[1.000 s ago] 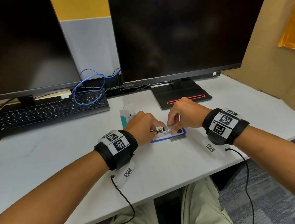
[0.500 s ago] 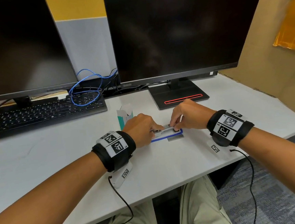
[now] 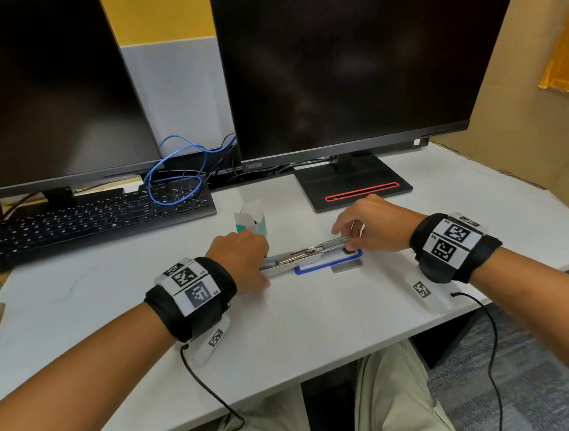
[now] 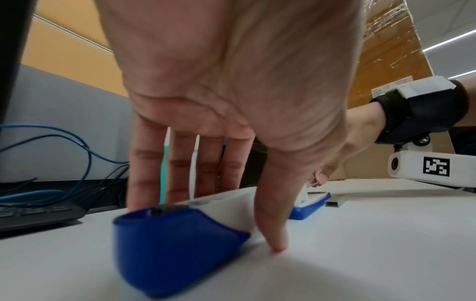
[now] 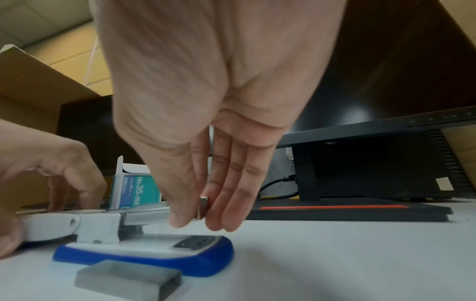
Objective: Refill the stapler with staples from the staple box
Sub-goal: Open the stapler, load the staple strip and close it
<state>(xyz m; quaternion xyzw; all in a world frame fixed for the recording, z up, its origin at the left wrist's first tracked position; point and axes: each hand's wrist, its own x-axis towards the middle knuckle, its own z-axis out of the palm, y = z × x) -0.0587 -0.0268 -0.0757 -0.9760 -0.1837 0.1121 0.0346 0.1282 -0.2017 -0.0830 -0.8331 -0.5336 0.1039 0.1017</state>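
A blue and white stapler lies opened out on the white desk, its blue-rimmed base [image 3: 325, 265] [image 5: 154, 254] flat and its metal magazine [image 3: 313, 249] [image 5: 144, 215] tilted up. My left hand [image 3: 245, 260] [image 4: 213, 224] grips the flipped-back cover [image 3: 275, 266] [image 4: 175, 244], fingers behind it, thumb in front. My right hand [image 3: 349, 240] [image 5: 198, 215] pinches the magazine's front end between thumb and fingers. A loose staple strip [image 3: 346, 266] [image 5: 128, 279] lies in front of the base. The teal staple box [image 3: 251, 220] [image 5: 136, 189] stands open behind my left hand.
A black keyboard [image 3: 87, 222] with a blue cable [image 3: 176, 176] looped on it lies at the back left. A monitor stand [image 3: 352, 185] sits just behind the stapler. Two dark monitors fill the back, and a cardboard wall [image 3: 526, 125] closes the right side.
My hands have moved apart. The left hand has drawn the cover to the left, so the stapler lies opened out; the right hand has shifted right to the magazine's front end.
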